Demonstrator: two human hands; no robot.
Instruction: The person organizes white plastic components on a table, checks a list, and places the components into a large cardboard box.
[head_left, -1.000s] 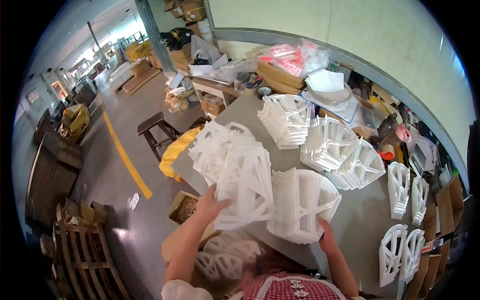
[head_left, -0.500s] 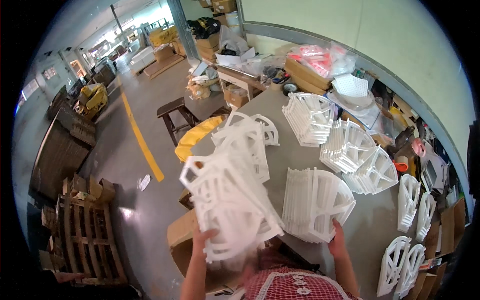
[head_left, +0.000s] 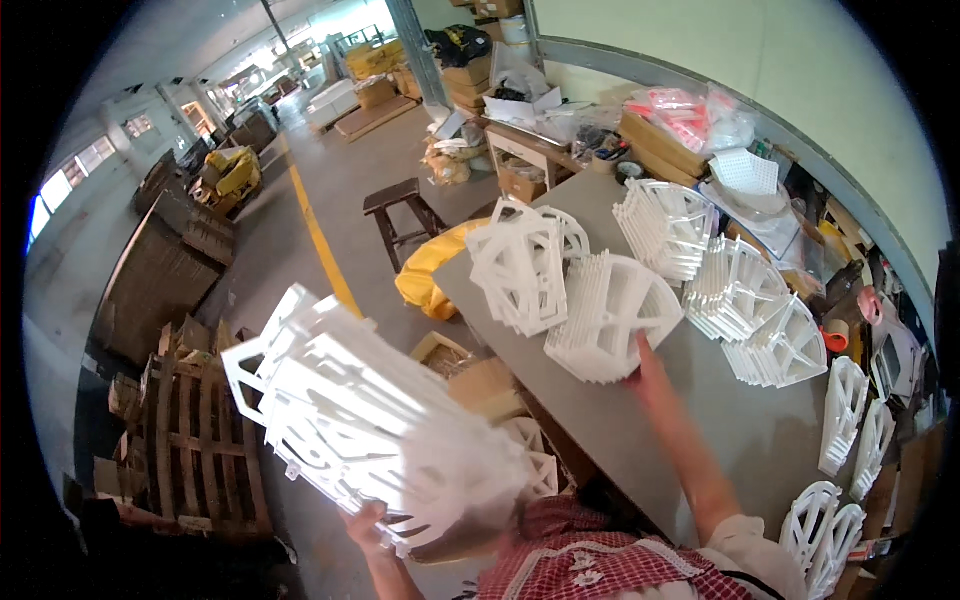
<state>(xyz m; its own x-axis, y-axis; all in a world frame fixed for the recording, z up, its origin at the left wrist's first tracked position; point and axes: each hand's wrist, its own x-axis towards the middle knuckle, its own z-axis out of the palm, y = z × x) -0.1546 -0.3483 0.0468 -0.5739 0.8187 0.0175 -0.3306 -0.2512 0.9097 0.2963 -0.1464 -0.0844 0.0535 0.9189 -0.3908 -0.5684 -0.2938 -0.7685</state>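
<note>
My left hand [head_left: 368, 527] is closed on the lower edge of a thick stack of white openwork plastic frames [head_left: 350, 420]. This stack is tilted and held off the table's near left side, over a cardboard box. My right hand [head_left: 648, 372] grips the near right edge of another fanned stack of white plastic frames [head_left: 610, 315] on the grey table [head_left: 640, 455]; its thumb is on top, and some fingers are hidden. Just left of that stack lies a looser pile of the same frames [head_left: 518, 265].
More fanned frame stacks [head_left: 665, 228] lie along the table's far right side. An open cardboard box [head_left: 490, 390] with frames inside stands below the table edge. A wooden stool [head_left: 405, 215], yellow bag [head_left: 435, 270] and pallet [head_left: 205, 450] are to the left.
My left hand has carried its stack left, off the table's edge. My right hand has slid its stack farther away, up beside the loose pile. The view has shifted left.
</note>
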